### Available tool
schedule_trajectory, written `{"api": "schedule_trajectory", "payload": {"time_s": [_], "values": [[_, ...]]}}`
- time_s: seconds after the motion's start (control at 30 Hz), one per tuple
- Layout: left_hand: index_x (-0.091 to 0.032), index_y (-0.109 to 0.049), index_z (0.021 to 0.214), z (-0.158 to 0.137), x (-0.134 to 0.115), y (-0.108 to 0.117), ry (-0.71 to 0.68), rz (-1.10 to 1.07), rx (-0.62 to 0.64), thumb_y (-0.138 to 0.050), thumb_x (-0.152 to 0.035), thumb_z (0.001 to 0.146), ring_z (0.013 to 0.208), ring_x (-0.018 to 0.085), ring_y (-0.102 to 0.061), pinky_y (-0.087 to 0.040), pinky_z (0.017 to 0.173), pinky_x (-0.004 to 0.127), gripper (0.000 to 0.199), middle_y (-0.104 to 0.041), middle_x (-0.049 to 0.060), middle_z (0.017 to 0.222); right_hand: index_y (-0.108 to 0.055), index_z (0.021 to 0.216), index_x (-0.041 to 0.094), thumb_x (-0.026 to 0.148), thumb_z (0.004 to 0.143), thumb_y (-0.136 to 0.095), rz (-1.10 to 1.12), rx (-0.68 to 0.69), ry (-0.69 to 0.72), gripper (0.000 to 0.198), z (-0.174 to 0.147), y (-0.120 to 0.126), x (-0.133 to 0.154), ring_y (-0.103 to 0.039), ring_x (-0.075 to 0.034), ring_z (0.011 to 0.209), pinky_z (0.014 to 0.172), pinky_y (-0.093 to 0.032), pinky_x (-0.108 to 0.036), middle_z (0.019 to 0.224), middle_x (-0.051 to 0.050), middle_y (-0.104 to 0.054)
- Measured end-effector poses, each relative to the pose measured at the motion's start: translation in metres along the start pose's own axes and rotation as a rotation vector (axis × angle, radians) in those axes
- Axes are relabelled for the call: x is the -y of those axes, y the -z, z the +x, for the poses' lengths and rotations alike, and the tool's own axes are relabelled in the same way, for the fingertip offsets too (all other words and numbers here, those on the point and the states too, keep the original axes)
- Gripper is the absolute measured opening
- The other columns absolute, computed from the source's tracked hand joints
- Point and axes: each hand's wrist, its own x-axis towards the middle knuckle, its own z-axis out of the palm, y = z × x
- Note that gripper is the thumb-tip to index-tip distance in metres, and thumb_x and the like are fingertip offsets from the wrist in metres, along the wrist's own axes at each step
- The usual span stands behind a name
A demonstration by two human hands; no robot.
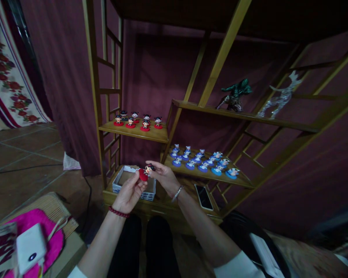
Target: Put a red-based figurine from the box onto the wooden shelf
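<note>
Figurine (pixel 145 173), one: tilted, head (pixel 149 168) rightward. Left hand (pixel 130 194): grip pinched on red base (pixel 143 176). Right hand (pixel 164 177): grip closed at head. Box (pixel 149 196) below.

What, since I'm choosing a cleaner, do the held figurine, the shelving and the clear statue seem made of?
Held figurine: probably plastic or resin, judging by its molded form and smooth, bright colors.
Shelving: likely wood, perhaps varnished, from its yellow-brown color and soft sheen.
Clear statue: glass, crystal or acrylic; it looks see-through with bright glints, but which I cannot tell.
</note>
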Motion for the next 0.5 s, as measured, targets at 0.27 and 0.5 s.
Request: {"api": "schedule_trajectory", "payload": {"time_s": [0.27,0.5], "values": [[-0.011,-0.063,0.085,-0.0009,0.0013,0.0000,0.003,0.002,-0.003,-0.063,-0.027,0.078,0.057,0.007,-0.058,-0.050,0.057,0.018,0.017,-0.065,0.004,0.072,-0.063,0.106,0.022,0.032,0.064,-0.072,-0.013,0.001,-0.008,0.044,-0.0010,0.0022,0.0016,-0.061,-0.016,0.089,0.086,-0.044,-0.033,0.097,-0.002,-0.067],[-0.011,-0.064,0.084,-0.0030,0.0008,-0.0037,0.014,0.004,-0.002,-0.061,-0.026,0.080,0.057,0.007,-0.057,-0.050,0.056,0.017,0.016,-0.065,0.004,0.071,-0.063,0.106,0.021,0.031,0.064,-0.072,-0.019,0.053,-0.014,0.044,-0.0004,0.0046,0.0026,-0.061,-0.015,0.088,0.087,-0.044,-0.033,0.098,-0.003,-0.067]]}}
